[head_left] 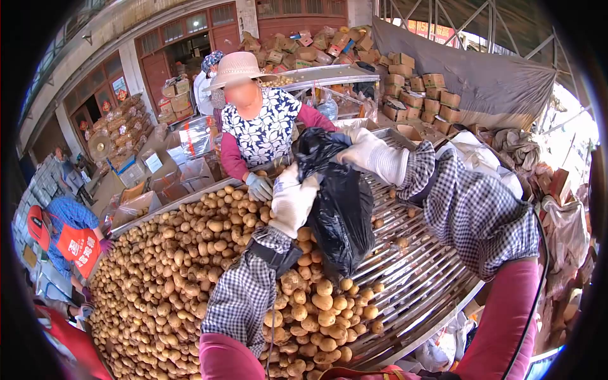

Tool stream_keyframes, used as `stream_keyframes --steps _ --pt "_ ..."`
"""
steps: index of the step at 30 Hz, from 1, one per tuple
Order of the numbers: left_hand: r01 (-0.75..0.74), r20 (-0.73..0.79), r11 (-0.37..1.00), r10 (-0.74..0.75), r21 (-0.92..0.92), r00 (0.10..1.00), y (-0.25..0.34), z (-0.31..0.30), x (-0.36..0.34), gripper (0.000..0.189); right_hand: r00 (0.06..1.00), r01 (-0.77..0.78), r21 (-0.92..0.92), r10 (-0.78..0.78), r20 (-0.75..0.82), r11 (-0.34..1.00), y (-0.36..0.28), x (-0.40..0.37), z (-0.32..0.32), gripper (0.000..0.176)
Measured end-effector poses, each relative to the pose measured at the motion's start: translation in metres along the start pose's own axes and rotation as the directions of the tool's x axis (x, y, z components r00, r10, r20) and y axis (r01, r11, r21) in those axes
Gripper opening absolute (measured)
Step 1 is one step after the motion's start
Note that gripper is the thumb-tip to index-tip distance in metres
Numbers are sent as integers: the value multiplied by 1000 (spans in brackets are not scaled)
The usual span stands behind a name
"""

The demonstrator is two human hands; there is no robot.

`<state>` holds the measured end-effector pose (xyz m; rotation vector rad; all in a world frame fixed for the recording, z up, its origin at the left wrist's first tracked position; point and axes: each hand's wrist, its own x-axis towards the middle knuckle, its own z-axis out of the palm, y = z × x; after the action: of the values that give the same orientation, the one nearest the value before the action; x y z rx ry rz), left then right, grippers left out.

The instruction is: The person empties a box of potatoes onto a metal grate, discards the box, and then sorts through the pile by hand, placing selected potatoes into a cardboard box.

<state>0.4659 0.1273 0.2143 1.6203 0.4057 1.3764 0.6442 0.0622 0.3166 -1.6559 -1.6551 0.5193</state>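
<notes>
head | left hand (291, 199), right hand (375, 158) (gloved) | both grips holding black bag (345, 215) | above potatoes (164, 278)

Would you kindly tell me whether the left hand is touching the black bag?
Touching. The head view shows the gloved left hand pressed right against the black bag, the plastic bunching at the glove with no gap between them.

Left grip (291, 199) and right grip (375, 156) in white knit gloves (285, 212), black-and-white checked oversleeves (244, 297), magenta sleeves (500, 316) beneath
</notes>
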Motion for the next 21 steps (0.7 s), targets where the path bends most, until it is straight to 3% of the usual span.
stream_keyframes --steps 1,2,3,4,5,6,7,9,10,11,13,15,16,17,20,21 --pt "269 64 937 -261 -222 963 5 -13 -9 27 998 60 38 -61 27 997 34 12 13 50" --pt "213 52 958 -207 -193 977 -18 -22 -14 29 981 -59 -194 93 171 979 11 -17 8 69" --pt "157 39 974 -153 -163 988 -41 -30 -20 32 956 -34 -355 134 260 934 25 -29 18 86" --pt "185 45 973 -181 -137 982 -70 -33 -29 35 951 -66 -467 197 237 882 47 -49 39 92" --pt "212 49 971 -208 -112 977 -87 -33 -35 37 881 -12 -380 190 433 925 99 -49 55 98" --pt "250 189 965 -231 -85 954 -50 -22 -42 42 873 -137 -258 239 425 956 119 -63 73 90" --pt "229 197 968 -206 -100 959 -77 -14 -50 44 903 -168 -239 247 352 956 138 -71 86 76" --pt "545 257 806 -490 -232 833 -48 3 -54 40 946 -219 -189 256 199 957 163 -88 109 49" --pt "632 359 702 -526 -328 771 -66 2 -56 38 921 -370 -47 373 113 928 176 -93 117 43" --pt "654 338 646 -560 -392 756 -88 16 -62 33 869 -494 109 493 42 862 185 -101 122 38" --pt "649 355 570 -548 -504 757 -104 37 -77 23 891 -448 111 453 -23 887 175 -126 110 30" --pt "667 468 540 -475 -513 745 -70 47 -73 16 824 -556 312 559 87 771 151 -141 80 25" --pt "612 408 408 -484 -677 774 -106 76 -70 19 821 -555 270 571 23 787 124 -143 67 21" --pt "610 405 401 -487 -684 774 -92 74 -66 19 850 -510 339 524 55 791 105 -144 52 23" --pt "582 424 485 -403 -653 811 -48 59 -5 11 934 -347 255 358 4 902 85 -115 31 22" --pt "549 455 405 -311 -731 835 -53 54 24 9 947 -308 240 321 -15 921 65 -100 22 22"
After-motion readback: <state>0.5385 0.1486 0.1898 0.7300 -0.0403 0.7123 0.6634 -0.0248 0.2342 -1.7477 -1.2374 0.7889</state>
